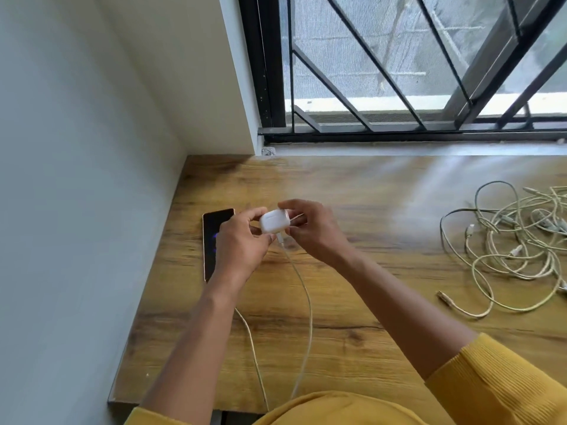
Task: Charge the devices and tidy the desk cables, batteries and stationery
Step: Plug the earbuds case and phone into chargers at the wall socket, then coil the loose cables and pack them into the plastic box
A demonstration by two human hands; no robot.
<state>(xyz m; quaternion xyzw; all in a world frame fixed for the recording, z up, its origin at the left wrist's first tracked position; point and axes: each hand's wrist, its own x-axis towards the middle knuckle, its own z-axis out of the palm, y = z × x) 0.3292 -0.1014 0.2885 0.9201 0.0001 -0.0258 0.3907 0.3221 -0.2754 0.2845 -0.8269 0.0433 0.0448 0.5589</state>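
Head view: left hand (237,243), right hand (310,230) each grip white earbud case (274,224); no legible writing.

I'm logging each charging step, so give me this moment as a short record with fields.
held item: white earbuds case, above the desk
left hand: grips the case
right hand: grips the case's other side
cable at case: white cable running from its underside
phone: flat on the desk, screen lit
untidied: tangled cables, far right
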